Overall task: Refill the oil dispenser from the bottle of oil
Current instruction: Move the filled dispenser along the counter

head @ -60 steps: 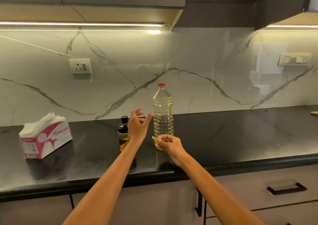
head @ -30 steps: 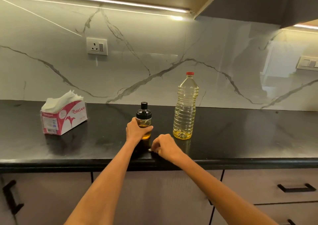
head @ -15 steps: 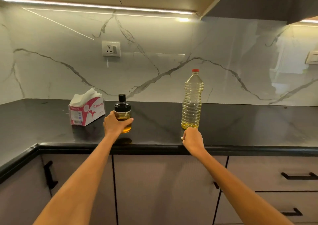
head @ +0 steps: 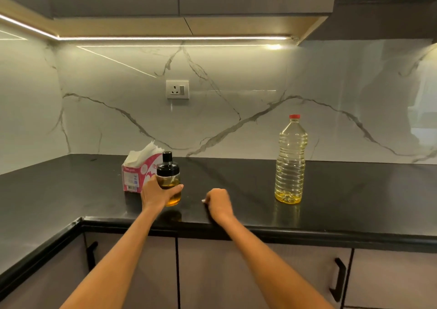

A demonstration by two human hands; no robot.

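Head view: a small glass oil dispenser (head: 168, 181) with a black lid and a little amber oil inside is seen upright on the black stone counter (head: 236, 178), near its front edge. It is grasped by the left hand (head: 158, 193); the fingers and the thumb are wrapped around its lower body, so the grip is closed on the glass. Just behind the dispenser, and partly hidden by it, a pink and white tissue box (head: 139, 174) with white tissues sticking out is placed. To the right of the dispenser, close but apart from it, the right hand (head: 218, 203) is laid on the counter as a clenched fist. Something small and pale shows at its fingertips, but what it is cannot be told. Well to the right of the dispenser, a tall clear plastic bottle (head: 290, 161) of pale yellow oil with a red cap is standing upright, untouched, with its cap still on.
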